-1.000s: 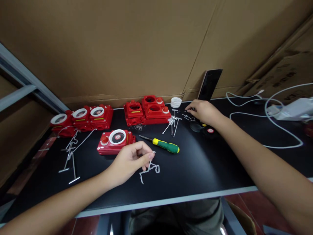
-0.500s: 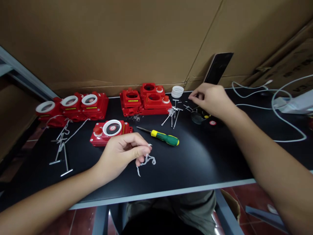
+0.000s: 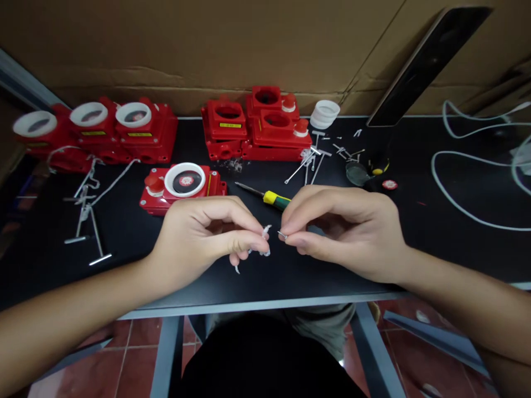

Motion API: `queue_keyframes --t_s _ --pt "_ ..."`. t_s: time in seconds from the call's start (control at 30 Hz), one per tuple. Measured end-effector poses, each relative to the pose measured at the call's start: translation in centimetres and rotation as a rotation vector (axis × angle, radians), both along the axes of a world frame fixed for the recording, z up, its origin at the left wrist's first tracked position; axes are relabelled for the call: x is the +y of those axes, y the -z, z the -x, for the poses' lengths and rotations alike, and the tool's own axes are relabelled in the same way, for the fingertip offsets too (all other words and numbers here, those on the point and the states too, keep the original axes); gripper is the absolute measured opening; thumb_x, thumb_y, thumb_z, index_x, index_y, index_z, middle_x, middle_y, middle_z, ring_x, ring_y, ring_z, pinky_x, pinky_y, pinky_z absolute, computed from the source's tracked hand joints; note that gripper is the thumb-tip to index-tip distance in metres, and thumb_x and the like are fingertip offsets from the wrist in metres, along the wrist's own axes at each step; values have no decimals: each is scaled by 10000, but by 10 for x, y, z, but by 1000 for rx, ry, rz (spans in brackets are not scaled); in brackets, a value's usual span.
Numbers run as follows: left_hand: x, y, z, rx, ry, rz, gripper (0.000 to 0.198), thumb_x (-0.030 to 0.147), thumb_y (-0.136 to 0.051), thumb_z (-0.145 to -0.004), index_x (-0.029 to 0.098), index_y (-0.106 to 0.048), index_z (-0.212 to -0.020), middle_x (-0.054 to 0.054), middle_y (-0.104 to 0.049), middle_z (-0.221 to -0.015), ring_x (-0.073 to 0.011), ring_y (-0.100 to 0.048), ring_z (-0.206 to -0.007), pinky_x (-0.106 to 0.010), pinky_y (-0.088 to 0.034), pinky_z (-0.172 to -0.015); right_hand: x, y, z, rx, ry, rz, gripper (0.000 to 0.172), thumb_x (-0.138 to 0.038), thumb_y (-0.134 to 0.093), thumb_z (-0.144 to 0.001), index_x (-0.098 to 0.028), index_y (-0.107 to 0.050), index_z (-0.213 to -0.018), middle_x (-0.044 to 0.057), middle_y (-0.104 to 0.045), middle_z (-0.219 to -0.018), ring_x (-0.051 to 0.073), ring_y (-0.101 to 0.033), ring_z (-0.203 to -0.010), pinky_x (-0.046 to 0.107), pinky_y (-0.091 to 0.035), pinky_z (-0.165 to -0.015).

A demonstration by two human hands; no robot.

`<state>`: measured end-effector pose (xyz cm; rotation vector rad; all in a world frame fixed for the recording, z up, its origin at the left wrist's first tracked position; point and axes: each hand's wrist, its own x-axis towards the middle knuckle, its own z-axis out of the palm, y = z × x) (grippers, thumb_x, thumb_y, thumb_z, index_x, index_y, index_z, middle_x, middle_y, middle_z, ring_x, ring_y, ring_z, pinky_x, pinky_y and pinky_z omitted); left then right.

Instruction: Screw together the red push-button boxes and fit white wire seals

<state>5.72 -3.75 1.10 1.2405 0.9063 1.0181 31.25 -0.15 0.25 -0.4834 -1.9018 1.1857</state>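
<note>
My left hand (image 3: 207,235) pinches a short length of small silvery chain (image 3: 259,249), which dangles below my fingers over the black table (image 3: 415,243). My right hand (image 3: 344,229) is closed in a pinch just to the right, holding a tiny metal piece (image 3: 282,235) close to the chain's upper end. Both hands hover near the table's front edge. Behind them lies a screwdriver (image 3: 265,195) with a yellow and green handle, partly hidden by my right hand. A red box with a white ring (image 3: 182,185) sits just beyond my left hand.
Three red boxes with white rings (image 3: 95,130) line the back left, open red boxes (image 3: 257,121) the back middle. Metal pins (image 3: 309,163) and chained pins (image 3: 89,210) lie about. White rings (image 3: 324,113), a leaning phone (image 3: 427,61), white cables (image 3: 464,204) at right.
My right hand came back from the small parts near the phone to the front middle, meeting my left hand. The view tilted down and closer to the table.
</note>
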Motion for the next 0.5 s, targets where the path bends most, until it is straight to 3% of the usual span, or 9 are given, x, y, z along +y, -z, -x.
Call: queue_keyframes --t_s 0.23,0.33,0.5 --pt "0 -2 -3 51 44 -25 395 589 -1082 -862 244 -914 -770 -15 -793 -735 -108 -681 -523 -193 -608 -481 -10 1 5 60 -37 183 123 -82 -911 -998 -195 -877 -1036 12 -855 -990 69 -744 -712 180 -592 -628" --pt "0 -3 -4 88 36 -48 377 561 -1096 -858 250 -904 -765 -13 -795 -740 -115 -679 -517 -202 -603 -476 -11 2 6 68 -30 194 114 -120 -946 -988 -195 -877 -1040 12 -844 -982 66 -719 -697 192 -580 -624" --pt "1 -3 -3 141 40 -135 319 467 -1076 -919 247 -897 -772 0 -779 -725 -111 -684 -540 -193 -594 -502 -8 3 4 40 -24 66 72 -233 -945 -1029 -211 -877 -1034 32 -828 -1007 105 -726 -785 257 -636 -726"
